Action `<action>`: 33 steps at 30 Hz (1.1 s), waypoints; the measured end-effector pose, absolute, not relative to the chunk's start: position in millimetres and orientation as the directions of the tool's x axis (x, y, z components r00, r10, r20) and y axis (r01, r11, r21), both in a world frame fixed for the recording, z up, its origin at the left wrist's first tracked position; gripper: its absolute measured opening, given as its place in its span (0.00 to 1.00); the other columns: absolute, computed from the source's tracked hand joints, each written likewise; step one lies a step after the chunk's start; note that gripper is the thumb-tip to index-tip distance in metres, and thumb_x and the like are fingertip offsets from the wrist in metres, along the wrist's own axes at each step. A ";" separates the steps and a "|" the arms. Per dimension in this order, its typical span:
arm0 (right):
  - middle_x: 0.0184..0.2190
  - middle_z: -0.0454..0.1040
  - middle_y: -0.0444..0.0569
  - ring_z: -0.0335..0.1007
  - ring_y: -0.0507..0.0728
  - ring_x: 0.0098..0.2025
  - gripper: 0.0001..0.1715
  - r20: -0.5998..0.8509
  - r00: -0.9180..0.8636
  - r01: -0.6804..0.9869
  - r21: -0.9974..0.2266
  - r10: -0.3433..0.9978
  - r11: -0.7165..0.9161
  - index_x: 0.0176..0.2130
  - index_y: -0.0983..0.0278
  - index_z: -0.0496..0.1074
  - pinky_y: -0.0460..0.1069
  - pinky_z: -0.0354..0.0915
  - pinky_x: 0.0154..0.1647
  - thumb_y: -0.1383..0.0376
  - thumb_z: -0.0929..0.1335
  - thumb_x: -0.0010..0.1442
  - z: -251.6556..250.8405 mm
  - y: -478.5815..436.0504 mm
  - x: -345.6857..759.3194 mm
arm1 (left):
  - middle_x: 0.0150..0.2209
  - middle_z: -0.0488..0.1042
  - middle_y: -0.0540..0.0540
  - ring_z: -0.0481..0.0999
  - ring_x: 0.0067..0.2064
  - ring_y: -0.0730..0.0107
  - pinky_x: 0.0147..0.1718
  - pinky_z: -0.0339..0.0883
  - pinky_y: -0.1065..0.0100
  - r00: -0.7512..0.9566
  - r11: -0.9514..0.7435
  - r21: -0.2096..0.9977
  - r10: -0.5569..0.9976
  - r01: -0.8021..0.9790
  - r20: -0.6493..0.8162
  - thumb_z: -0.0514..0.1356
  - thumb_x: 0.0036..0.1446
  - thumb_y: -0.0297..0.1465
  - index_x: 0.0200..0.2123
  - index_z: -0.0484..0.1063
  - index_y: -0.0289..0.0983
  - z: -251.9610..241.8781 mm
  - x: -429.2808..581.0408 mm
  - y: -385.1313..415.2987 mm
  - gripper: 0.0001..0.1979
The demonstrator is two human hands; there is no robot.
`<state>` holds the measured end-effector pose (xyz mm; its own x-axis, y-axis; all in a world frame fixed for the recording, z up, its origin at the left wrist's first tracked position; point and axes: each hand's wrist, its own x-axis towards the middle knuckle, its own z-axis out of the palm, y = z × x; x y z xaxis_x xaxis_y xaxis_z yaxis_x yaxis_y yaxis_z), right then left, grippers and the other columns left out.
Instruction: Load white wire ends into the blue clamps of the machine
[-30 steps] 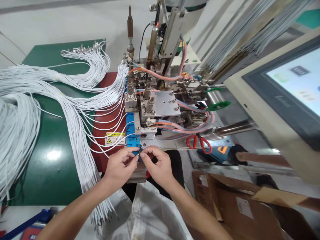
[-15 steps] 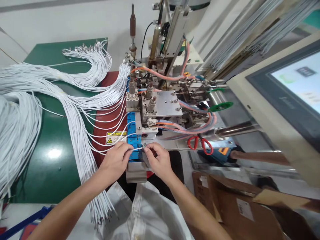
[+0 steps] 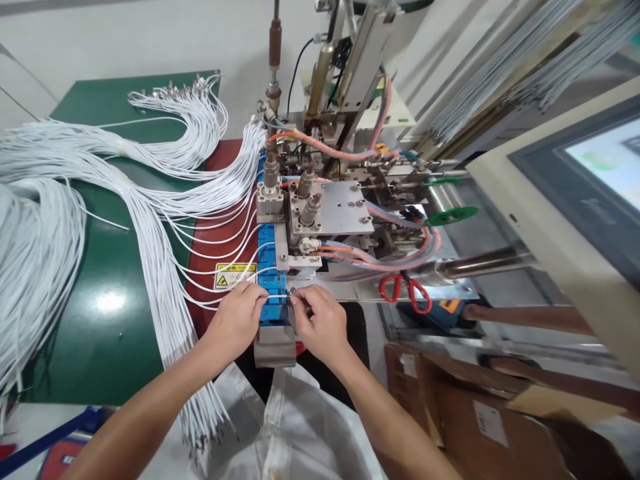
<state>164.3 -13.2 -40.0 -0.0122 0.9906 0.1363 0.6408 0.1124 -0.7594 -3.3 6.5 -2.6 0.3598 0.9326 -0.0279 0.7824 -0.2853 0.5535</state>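
Note:
Between my hands a white cable stretches level over the blue fixture blocks at the machine's near end. My left hand pinches the cable on the left side of the blocks. On the right, my right hand is closed at the cable's end; the small tip there is mostly hidden by the fingers. Several more white cables run from the bundle into blocks farther along the row. A metal clamp plate lies beside those blocks.
The machine with pneumatic hoses stands ahead. Red-handled scissors lie at its right edge, near a green-flanged wire spool. A screen juts in at right, above a cardboard box. A green table bears cable bundles. Another person's leg shows at right.
The view has shifted slightly, so the machine sits a little farther right. The cable between my hands now lies more level; both hands keep their pinch near the same block.

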 end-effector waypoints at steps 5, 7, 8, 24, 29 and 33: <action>0.21 0.68 0.44 0.63 0.52 0.24 0.07 -0.042 0.015 0.522 -0.852 0.999 -0.043 0.25 0.62 0.66 0.46 0.58 0.26 0.66 0.62 0.54 -42.4 -7.9 165.8 | 0.33 0.71 0.46 0.71 0.36 0.66 0.38 0.66 0.63 0.358 -0.264 0.549 0.931 0.793 -0.068 0.50 0.57 0.23 0.33 0.70 0.36 -2.9 -1.7 6.9 0.09; 0.20 0.67 0.43 0.62 0.52 0.24 0.09 -0.082 0.002 0.466 -0.882 0.997 -0.074 0.24 0.62 0.65 0.45 0.57 0.25 0.65 0.62 0.54 -43.8 -6.2 167.7 | 0.33 0.71 0.45 0.72 0.37 0.66 0.39 0.66 0.63 0.352 -0.260 0.544 0.933 0.798 -0.071 0.50 0.57 0.23 0.33 0.70 0.35 -3.3 -1.2 7.0 0.09; 0.20 0.67 0.42 0.62 0.52 0.24 0.09 -0.087 -0.018 0.449 -0.891 0.996 -0.070 0.24 0.62 0.65 0.45 0.57 0.25 0.64 0.62 0.55 -44.4 -5.4 168.8 | 0.33 0.71 0.45 0.72 0.37 0.65 0.39 0.66 0.62 0.352 -0.261 0.543 0.933 0.798 -0.069 0.50 0.57 0.23 0.33 0.70 0.35 -3.6 -1.1 7.1 0.09; 0.17 0.57 0.40 0.55 0.50 0.20 0.20 -0.004 0.014 0.540 -0.842 1.000 -0.011 0.20 0.61 0.56 0.44 0.53 0.23 0.59 0.56 0.61 -61.0 -2.8 156.4 | 0.32 0.72 0.42 0.70 0.36 0.61 0.39 0.65 0.59 0.486 -0.473 0.310 0.873 0.825 0.039 0.49 0.57 0.21 0.34 0.71 0.34 -4.0 -2.1 1.5 0.12; 0.19 0.64 0.41 0.61 0.51 0.24 0.17 0.007 0.155 0.442 -0.895 0.988 -0.063 0.25 0.63 0.65 0.45 0.57 0.28 0.57 0.58 0.60 -54.5 -4.5 165.4 | 0.38 0.75 0.40 0.70 0.40 0.56 0.40 0.65 0.56 0.560 -0.560 0.211 0.826 0.801 0.066 0.49 0.57 0.22 0.41 0.70 0.31 -0.6 -9.7 -1.3 0.12; 0.21 0.65 0.43 0.61 0.51 0.24 0.18 -0.002 0.254 0.263 -0.962 0.967 -0.071 0.26 0.64 0.65 0.46 0.58 0.27 0.56 0.59 0.60 -53.4 -14.3 173.3 | 0.50 0.69 0.39 0.64 0.52 0.57 0.48 0.61 0.56 0.654 -0.648 0.221 0.754 0.729 0.052 0.49 0.58 0.23 0.48 0.66 0.34 11.7 -28.3 -17.1 0.15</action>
<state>173.3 -14.3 -53.4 0.2541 0.9672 -0.0018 0.2629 -0.0708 -0.9622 -28.3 -17.1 11.7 0.6543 0.7544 0.0525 0.7290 -0.6477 0.2213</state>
